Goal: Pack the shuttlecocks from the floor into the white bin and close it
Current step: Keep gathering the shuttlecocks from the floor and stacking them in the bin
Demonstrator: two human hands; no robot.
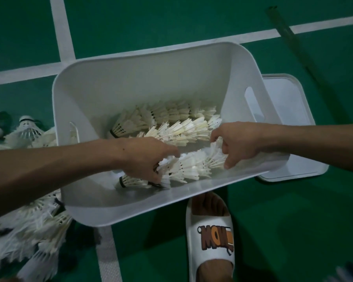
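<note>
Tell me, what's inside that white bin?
Rows of nested shuttlecocks lie on their sides in the white bin. The left hand and right hand grip the nearest row's ends. The hands cover parts of that row, and the shuttlecocks hide the floor beneath them.

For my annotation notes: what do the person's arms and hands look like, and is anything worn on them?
The left forearm and right forearm are bare to the frame edges; no sleeve shows. The left hand and right hand wear no gloves; no watch, ring or bracelet is visible.
</note>
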